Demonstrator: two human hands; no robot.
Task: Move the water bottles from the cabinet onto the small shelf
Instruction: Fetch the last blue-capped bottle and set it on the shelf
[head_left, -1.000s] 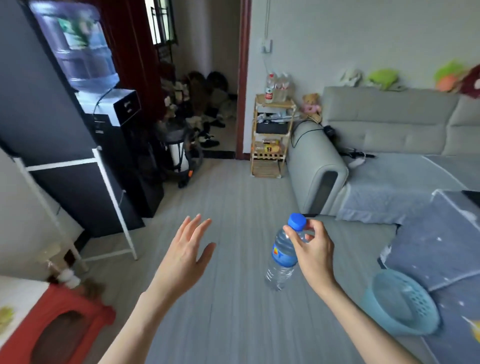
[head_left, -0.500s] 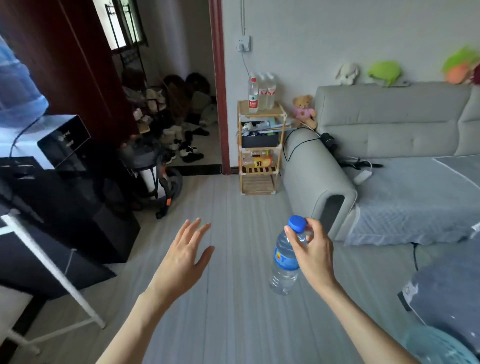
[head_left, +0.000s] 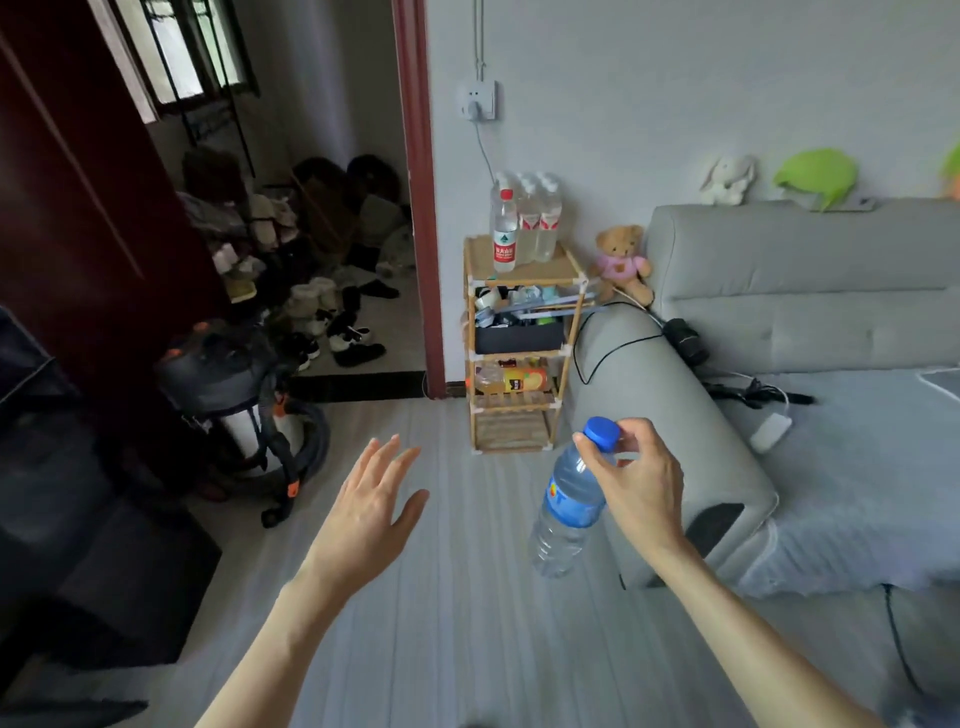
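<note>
One bottle (head_left: 567, 506) hanging, right hand (head_left: 641, 480) pinching neck

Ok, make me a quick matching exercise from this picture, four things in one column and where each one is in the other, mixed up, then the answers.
Things:
1. blue-capped bottle
2. red-capped bottle
3. teddy bear
4. white rabbit toy

Places:
A. top of the sofa back
B. between the small shelf and the sofa
C. in the right hand
D. top of the small shelf

Pairs: 1-C, 2-D, 3-B, 4-A

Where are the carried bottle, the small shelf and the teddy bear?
carried bottle (head_left: 570, 499): head view, on its blue label.
small shelf (head_left: 550, 271): head view, bare top board, right of the bottles.
teddy bear (head_left: 621, 264): head view, on its pink shirt.
</note>
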